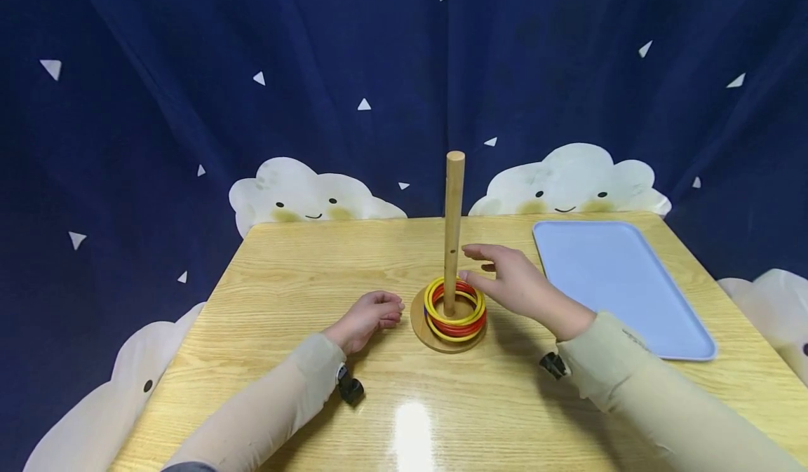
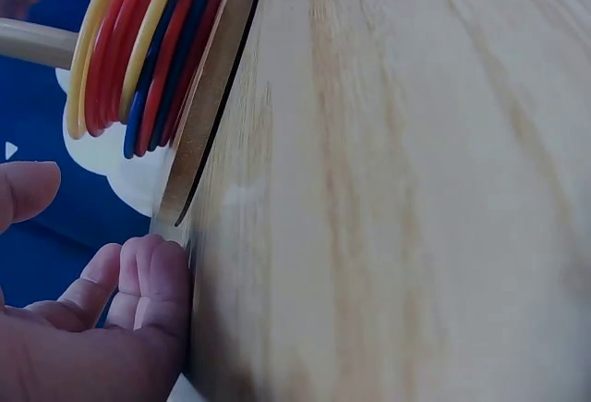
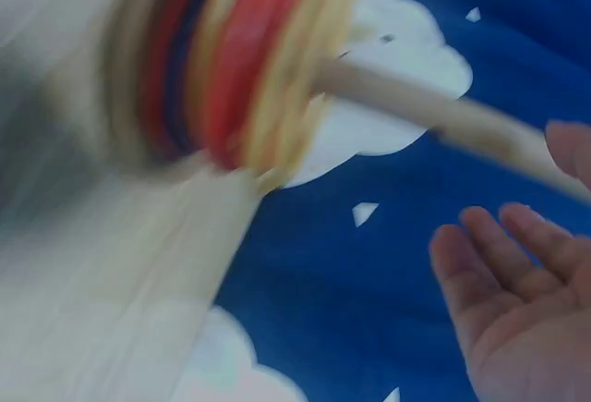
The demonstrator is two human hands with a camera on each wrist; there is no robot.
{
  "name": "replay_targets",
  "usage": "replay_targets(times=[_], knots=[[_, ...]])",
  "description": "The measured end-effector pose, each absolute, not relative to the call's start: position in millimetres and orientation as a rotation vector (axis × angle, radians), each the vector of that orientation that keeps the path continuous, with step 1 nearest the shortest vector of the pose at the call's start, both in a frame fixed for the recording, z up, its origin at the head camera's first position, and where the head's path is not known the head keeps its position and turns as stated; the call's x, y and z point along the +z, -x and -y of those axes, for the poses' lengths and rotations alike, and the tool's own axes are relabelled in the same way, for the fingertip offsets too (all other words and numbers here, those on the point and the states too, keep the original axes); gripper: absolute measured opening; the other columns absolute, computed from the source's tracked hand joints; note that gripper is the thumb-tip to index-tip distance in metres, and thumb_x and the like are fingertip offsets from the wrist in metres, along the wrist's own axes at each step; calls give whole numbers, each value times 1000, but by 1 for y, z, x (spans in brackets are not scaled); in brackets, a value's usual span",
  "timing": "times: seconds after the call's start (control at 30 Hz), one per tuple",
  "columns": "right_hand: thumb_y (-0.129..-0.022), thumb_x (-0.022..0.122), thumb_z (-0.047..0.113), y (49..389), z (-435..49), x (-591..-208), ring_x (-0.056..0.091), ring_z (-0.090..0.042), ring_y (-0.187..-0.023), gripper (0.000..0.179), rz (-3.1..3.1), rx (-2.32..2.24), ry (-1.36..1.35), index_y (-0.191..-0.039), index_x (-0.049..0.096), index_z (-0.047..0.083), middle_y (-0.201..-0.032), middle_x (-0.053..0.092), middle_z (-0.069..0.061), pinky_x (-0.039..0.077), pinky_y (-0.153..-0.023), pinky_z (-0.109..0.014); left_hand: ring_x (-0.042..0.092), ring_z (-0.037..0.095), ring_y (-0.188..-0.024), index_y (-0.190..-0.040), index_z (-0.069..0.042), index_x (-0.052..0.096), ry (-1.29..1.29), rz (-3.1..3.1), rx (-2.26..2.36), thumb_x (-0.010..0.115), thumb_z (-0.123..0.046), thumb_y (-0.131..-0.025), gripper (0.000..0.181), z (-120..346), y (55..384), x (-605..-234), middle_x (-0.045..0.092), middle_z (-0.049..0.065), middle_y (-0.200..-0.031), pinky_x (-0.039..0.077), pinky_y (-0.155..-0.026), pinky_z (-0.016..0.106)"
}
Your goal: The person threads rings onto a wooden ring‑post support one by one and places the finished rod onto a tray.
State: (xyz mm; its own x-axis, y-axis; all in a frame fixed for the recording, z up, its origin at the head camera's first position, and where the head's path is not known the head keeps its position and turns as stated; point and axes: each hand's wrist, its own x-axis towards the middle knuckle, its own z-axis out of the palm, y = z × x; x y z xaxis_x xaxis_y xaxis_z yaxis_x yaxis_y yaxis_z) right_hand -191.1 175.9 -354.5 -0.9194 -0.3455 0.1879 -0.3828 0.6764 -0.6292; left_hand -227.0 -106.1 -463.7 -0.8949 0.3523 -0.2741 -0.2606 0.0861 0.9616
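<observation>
A wooden peg (image 1: 452,219) stands upright on a round wooden base (image 1: 419,325). Around its foot lies a stack of yellow, red and blue rings (image 1: 461,330); the layers show clearly in the left wrist view, where red and blue rings (image 2: 159,74) sit nearest the base. To the left of the base, my left hand (image 1: 372,318) is low by the tabletop with bent, loose fingers and nothing in them. My right hand (image 1: 511,275) is raised just right of the peg, thumb and fingers apart, with no ring between them. The right wrist view is blurred around the stack.
A light blue tray (image 1: 618,282) lies on the right side of the wooden table (image 1: 303,268). Behind the table's far edge hangs a dark blue curtain (image 1: 353,51) with white triangles and clouds. A dark strap piece (image 1: 350,388) hangs under the left wrist.
</observation>
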Motion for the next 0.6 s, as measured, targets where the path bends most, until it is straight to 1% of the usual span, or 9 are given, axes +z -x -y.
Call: replay_targets(times=[0.13, 0.27, 0.37, 0.47, 0.53, 0.6], knots=[[-100, 69, 19, 196, -158, -346, 65, -39, -117, 43, 2727, 1252, -554, -137, 60, -3, -129, 67, -21, 55, -99, -51, 62, 23, -95, -128, 16, 51, -88, -1948, 1858, 60, -6, -102, 36, 105, 227, -465, 61, 20, -116, 56, -90, 37], [-99, 71, 16, 200, -151, -348, 66, -37, -116, 40, 2723, 1291, -509, -133, 61, -2, -124, 69, -19, 56, -98, -50, 62, 23, -96, -130, 17, 51, -92, -1935, 1863, 60, -6, -101, 38, 103, 227, -464, 60, 17, -115, 56, -90, 37], [-98, 72, 16, 202, -154, -353, 63, -39, -120, 44, 2755, 1288, -527, -135, 59, -3, -126, 67, -20, 54, -99, -52, 61, 25, -99, -131, 16, 50, -136, -1951, 1866, 60, -6, -100, 39, 99, 225, -458, 60, 15, -113, 55, -94, 40], [-98, 71, 18, 205, -164, -360, 59, -43, -126, 51, 2812, 1239, -556, -141, 54, -5, -132, 63, -24, 52, -102, -56, 59, 27, -105, -132, 15, 51, -215, -1988, 1899, 61, -4, -99, 40, 89, 223, -442, 60, 16, -114, 53, -100, 45], [-98, 70, 19, 208, -174, -364, 56, -45, -127, 56, 2853, 1183, -552, -145, 51, -7, -136, 60, -27, 50, -103, -57, 59, 27, -107, -132, 14, 53, -304, -2036, 1917, 63, -3, -98, 40, 80, 222, -428, 61, 17, -115, 52, -101, 45], [-99, 69, 20, 212, -187, -369, 54, -47, -129, 60, 2893, 1129, -525, -147, 47, -9, -140, 56, -30, 49, -104, -58, 60, 26, -107, -131, 13, 56, -398, -2081, 1928, 67, -3, -97, 40, 68, 222, -413, 62, 19, -117, 53, -100, 40]])
